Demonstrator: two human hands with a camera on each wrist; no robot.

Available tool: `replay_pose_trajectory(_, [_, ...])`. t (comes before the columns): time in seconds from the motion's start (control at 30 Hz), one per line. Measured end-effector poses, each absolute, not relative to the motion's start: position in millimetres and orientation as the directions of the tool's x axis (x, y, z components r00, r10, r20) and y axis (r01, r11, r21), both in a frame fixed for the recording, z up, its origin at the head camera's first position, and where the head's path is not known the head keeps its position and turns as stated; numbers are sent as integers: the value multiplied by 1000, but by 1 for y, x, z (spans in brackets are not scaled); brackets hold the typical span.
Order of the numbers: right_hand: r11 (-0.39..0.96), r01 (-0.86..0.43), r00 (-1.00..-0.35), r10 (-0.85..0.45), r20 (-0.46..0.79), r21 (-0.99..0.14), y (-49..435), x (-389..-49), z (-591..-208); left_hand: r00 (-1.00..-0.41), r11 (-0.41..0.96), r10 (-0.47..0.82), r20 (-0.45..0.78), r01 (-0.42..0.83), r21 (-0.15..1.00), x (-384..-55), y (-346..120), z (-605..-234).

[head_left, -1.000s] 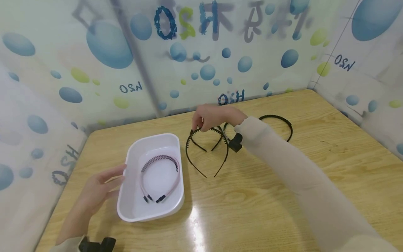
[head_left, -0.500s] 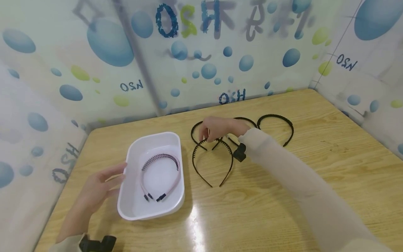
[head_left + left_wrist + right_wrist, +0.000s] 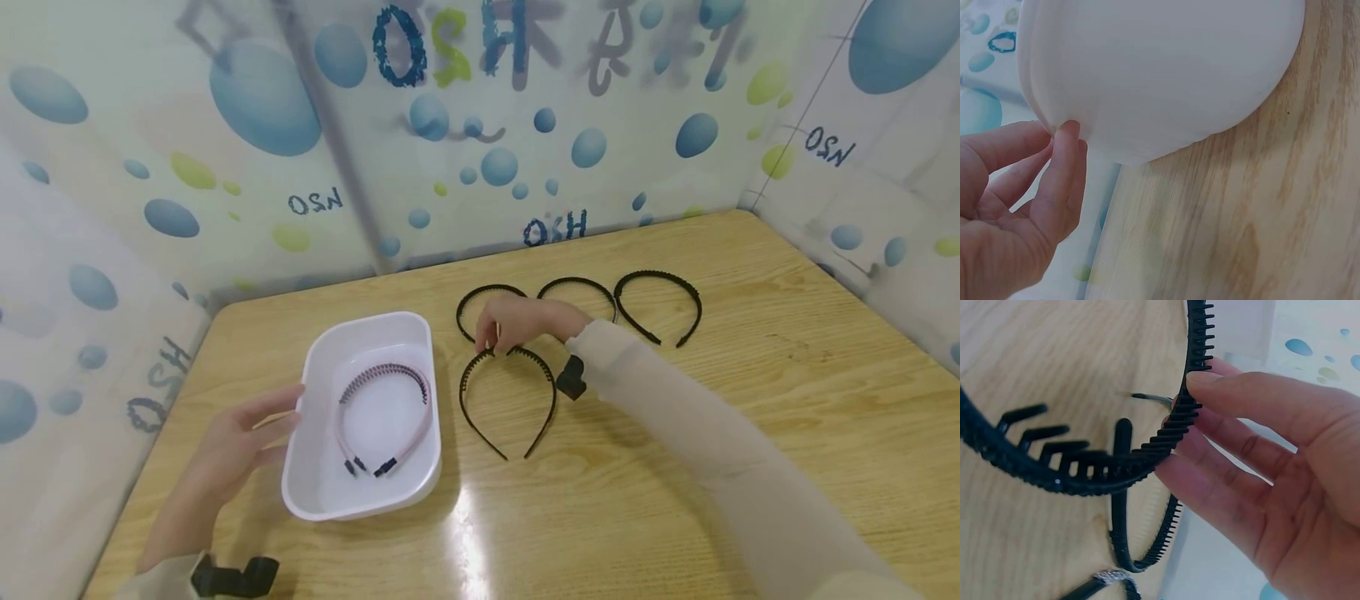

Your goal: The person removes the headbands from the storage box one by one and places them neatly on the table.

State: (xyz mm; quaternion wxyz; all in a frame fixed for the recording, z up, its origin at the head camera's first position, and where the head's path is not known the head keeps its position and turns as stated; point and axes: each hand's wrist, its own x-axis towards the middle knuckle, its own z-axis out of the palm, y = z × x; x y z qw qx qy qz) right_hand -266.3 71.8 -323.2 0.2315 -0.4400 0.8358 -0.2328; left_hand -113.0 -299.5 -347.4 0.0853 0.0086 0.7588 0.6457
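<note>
Right fingers (image 3: 1241,394) pinch a black headband (image 3: 1094,484) by its arch; left fingers (image 3: 1060,175) hold a tray (image 3: 1172,69).

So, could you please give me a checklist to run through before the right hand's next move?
1. Right hand holds the black toothed plastic headband: ok, pinched at its top.
2. Left hand touches the white rectangular plastic tray: ok, fingertips at its rim.
3. Held headband over the tray: not ok, to its right.
4. Bare tray floor: ok, visible around the pink, black-tipped headbands.
5. Held headband clear of the slim black headband directly behind: cannot tell, right hand blocks view.
</note>
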Motion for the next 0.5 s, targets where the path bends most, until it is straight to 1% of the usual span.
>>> replay_pose_trajectory(0.1, [508,-621,-510,-840,-185,-597,71,-266,-327,-985,161,128,-118,-97,982,-113,-299,-347])
replay_pose_trajectory(0.27, [482,-622,-492,-854,-172,-616,71,-265,-331,-984,169,128,-120,-98,981,-114,-299,-347])
replay_pose_trajectory(0.5, [484,-613,-490,-853,-179,-624,71,-263,-334,-985,169,122,-125,-104,980,-114,-299,-347])
